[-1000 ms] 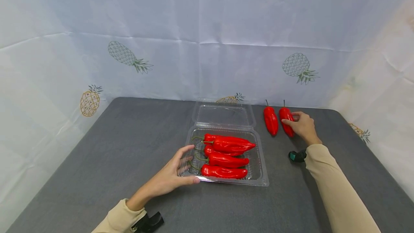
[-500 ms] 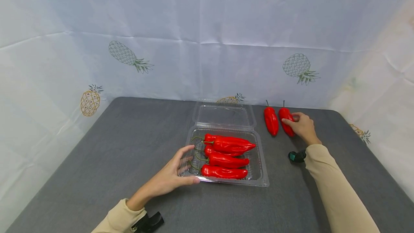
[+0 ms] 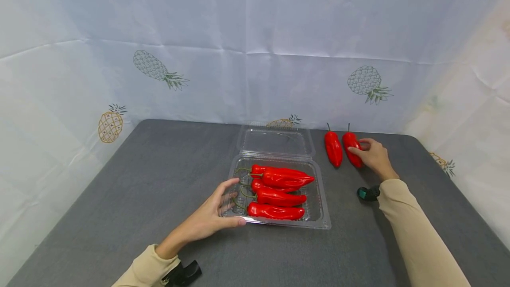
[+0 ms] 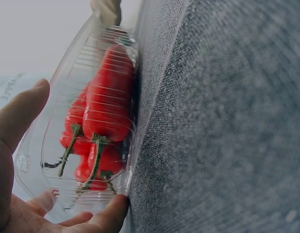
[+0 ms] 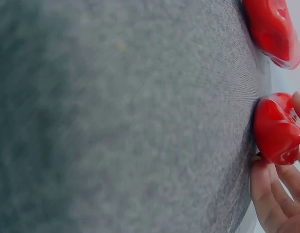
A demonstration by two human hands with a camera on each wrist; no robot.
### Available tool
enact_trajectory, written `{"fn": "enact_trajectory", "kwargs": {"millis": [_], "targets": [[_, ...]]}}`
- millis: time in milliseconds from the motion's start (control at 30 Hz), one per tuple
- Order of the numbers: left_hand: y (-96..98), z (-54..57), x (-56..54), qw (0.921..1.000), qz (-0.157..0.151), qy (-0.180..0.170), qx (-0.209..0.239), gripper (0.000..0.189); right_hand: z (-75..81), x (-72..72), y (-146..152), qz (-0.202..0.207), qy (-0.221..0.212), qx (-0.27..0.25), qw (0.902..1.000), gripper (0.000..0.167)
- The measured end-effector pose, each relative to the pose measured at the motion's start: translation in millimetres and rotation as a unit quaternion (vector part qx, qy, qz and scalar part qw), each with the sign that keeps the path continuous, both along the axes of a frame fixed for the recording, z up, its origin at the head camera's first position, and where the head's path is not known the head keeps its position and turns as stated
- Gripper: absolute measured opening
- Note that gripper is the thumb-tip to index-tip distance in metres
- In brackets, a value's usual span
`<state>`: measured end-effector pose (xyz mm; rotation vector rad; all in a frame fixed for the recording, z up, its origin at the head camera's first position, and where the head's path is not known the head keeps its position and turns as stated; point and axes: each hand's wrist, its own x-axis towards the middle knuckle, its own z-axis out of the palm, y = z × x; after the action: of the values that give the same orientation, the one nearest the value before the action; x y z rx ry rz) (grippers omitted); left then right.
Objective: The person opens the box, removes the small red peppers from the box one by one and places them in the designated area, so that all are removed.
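A clear plastic clamshell container (image 3: 324, 209) lies on the table with its lid (image 3: 275, 141) folded back. Several red peppers (image 3: 279, 197) with green stems lie sideways in it, some stacked. My left hand (image 3: 203, 221) holds its near left corner, thumb at the front rim and fingers around the left side; the left wrist view shows fingertips against the clear wall. At the back right, my right hand (image 3: 374, 156) grips a red pepper (image 3: 350, 140) from its right side. That pepper (image 5: 277, 131) still touches the table, with fingers reaching low beside it in the right wrist view.
Another red pepper (image 3: 333, 149) lies just left of the gripped one, its stem towards the back. The dark grey table (image 3: 167, 163) meets a white pineapple-print cloth (image 3: 247, 25) hanging behind it.
The right hand stays at the pepper, with only a very slight shift. The left hand, container and other peppers look unmoved.
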<state>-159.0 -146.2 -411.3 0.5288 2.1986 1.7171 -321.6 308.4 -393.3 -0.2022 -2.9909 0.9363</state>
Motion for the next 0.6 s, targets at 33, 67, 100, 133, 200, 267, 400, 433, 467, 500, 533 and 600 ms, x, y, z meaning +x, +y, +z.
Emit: {"fn": "enact_trajectory", "kwargs": {"millis": [33, 67, 100, 133, 200, 267, 400, 433, 467, 500, 533, 600], "targets": [[0.0, -0.1, 0.0, 1.0000, 0.000, 0.001, 0.000, 0.091, -0.4, 0.5, 1, 0.000, 0.002, 0.000, 1.0000, 0.070], [0.0, -0.3, -0.1, 1.0000, 0.000, 0.001, 0.000, 0.091, -0.6, 1.1, 1, 0.000, 0.005, -0.001, 1.0000, 0.070], [0.1, -0.5, -0.2, 1.0000, 0.000, 0.002, 0.000, 0.090, -1.1, 1.4, 2, 0.000, 0.008, -0.001, 1.0000, 0.070], [0.1, -0.6, -0.4, 1.0000, 0.000, 0.003, 0.001, 0.090, -1.2, 1.8, 2, 0.002, 0.011, -0.001, 0.9999, 0.070], [0.1, -0.7, -0.4, 1.0000, 0.000, 0.004, 0.002, 0.090, -1.7, 2.5, 4, 0.007, 0.017, -0.001, 0.9998, 0.069], [0.1, -0.7, -0.5, 1.0000, 0.000, 0.005, 0.003, 0.090, -2.2, 3.4, 5, 0.014, 0.022, 0.001, 0.9997, 0.068], [0.1, -0.6, -0.4, 1.0000, 0.000, 0.007, 0.001, 0.090, -1.5, 6.0, 6, 0.025, 0.027, 0.002, 0.9993, 0.068], [0.1, -0.6, -0.3, 1.0000, 0.000, 0.007, 0.001, 0.090, -1.0, 6.8, 6, 0.026, 0.028, 0.001, 0.9993, 0.068], [0.0, -0.6, -0.3, 1.0000, 0.000, 0.008, 0.000, 0.090, -0.5, 7.7, 6, 0.027, 0.028, 0.000, 0.9992, 0.068], [0.0, -0.6, -0.2, 1.0000, -0.001, 0.009, -0.001, 0.091, 0.0, 8.4, 5, 0.027, 0.029, -0.002, 0.9992, 0.068], [0.0, -0.7, -0.3, 1.0000, 0.000, 0.009, -0.001, 0.091, 0.4, 9.2, 5, 0.028, 0.030, -0.002, 0.9992, 0.068], [0.1, -0.8, -0.3, 1.0000, 0.000, 0.010, 0.000, 0.091, 1.1, 11.0, 6, 0.030, 0.033, -0.001, 0.9990, 0.068]]}}
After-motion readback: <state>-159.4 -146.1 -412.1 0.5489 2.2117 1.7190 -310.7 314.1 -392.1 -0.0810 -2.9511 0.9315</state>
